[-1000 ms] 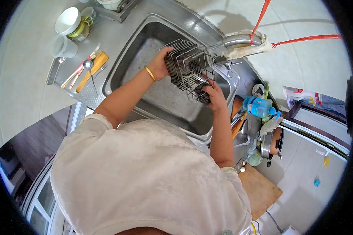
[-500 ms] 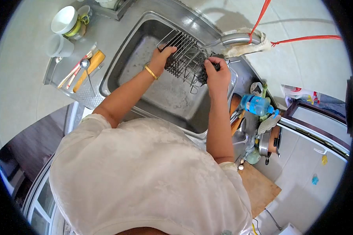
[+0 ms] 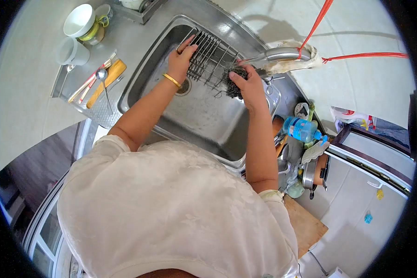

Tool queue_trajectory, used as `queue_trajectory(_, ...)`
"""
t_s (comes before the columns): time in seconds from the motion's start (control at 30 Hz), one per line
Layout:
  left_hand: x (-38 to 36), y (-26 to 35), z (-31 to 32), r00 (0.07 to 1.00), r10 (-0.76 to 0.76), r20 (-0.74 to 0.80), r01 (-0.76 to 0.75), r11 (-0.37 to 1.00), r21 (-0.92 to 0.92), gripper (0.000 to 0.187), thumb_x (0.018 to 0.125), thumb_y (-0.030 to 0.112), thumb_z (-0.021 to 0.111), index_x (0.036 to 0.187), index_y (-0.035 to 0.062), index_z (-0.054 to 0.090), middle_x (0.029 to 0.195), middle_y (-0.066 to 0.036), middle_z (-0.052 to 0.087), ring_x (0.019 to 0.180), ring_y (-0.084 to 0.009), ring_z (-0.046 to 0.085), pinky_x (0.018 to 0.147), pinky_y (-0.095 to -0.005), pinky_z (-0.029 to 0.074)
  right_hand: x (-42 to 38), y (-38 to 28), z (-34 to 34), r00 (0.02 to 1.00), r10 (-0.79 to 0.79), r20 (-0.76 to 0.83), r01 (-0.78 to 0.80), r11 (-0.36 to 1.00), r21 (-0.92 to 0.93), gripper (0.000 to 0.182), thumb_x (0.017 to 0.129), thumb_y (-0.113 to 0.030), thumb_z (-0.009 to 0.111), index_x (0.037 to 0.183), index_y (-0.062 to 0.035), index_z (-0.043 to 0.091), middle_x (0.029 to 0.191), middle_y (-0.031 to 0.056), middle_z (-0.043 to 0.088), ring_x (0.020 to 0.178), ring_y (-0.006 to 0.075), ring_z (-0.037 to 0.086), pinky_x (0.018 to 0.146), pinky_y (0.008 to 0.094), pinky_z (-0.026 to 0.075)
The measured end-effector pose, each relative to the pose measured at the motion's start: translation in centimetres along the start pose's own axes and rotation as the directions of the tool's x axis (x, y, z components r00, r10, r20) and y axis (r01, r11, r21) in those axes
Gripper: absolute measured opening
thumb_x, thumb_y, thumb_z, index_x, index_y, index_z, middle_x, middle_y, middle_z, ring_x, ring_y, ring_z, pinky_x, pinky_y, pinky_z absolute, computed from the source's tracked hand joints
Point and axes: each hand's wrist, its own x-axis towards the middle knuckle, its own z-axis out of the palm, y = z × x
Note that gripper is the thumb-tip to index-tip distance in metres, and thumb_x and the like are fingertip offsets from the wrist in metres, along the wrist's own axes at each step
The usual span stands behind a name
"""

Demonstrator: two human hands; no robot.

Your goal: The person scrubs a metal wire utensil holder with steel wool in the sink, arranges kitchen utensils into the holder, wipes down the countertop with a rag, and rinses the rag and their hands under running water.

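On a clock face centred on the view, the white shirt (image 3: 176, 204) is nearest, at six o'clock, with a wooden board (image 3: 306, 227) between four and five. A blue bottle (image 3: 302, 129) is at three, beside the steel sink (image 3: 194, 118). Over the basin the two hands are apart: the right hand (image 3: 251, 88), toward one o'clock, is clamped on a dark scrubber (image 3: 235, 83) at the right end of a wire rack (image 3: 211, 55); whether its fingers also touch the wires, I cannot tell. The rack is at twelve, its other end gripped by the left hand (image 3: 183, 60) toward eleven. Farther out, a spoon (image 3: 101, 74) and a wooden spatula (image 3: 112, 77) lie at ten. Farthest are the faucet (image 3: 287, 54), between one and two, and a white bowl (image 3: 78, 21), between ten and eleven.
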Motion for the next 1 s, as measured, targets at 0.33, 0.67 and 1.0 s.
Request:
queue_trajectory(0.33,-0.7,0.5,1.3,0.958,0.202,0.204,-0.25,0.935,0.25,0.035,0.082,0.014,0.058,0.116,0.0017,0.056,0.107,-0.006,0.061,0.093,-0.0089,0.054,0.082,-0.0212,0.042,2.3,2.4,-1.5,0.89,-0.174,-0.422,0.063,0.962,-0.265,0.018,0.076,-0.014,0.067,0.083,0.0009,0.06,0.073,0.0079,0.059,0.069,0.0195,0.053,0.068,0.0299,0.042)
queue_trajectory(0.67,-1.6,-1.7,3.7,0.964,0.17,0.205,-0.234,0.909,0.345,0.036,0.091,0.03,0.049,0.112,0.0021,0.059,0.109,-0.008,0.061,0.093,-0.0095,0.054,0.083,-0.0218,0.041,-2.1,0.2,2.8,0.724,-0.686,-0.073,0.384,0.489,-0.783,0.026,0.07,-0.008,0.064,0.095,-0.003,0.057,0.087,0.0184,0.053,0.09,0.0344,0.05,0.08,0.0393,0.04)
queue_trajectory(1.0,-2.9,-1.3,3.6,0.901,0.243,0.36,-0.403,0.776,0.485,0.041,0.092,0.033,0.041,0.117,0.0031,0.054,0.116,-0.016,0.056,0.112,-0.0251,0.05,0.095,-0.0396,0.034,-0.3,-0.7,4.3,0.705,-0.705,-0.081,0.471,0.549,-0.69,0.007,0.072,-0.005,0.061,0.078,-0.0048,0.058,0.081,0.0116,0.057,0.078,0.0315,0.054,0.071,0.0401,0.042)
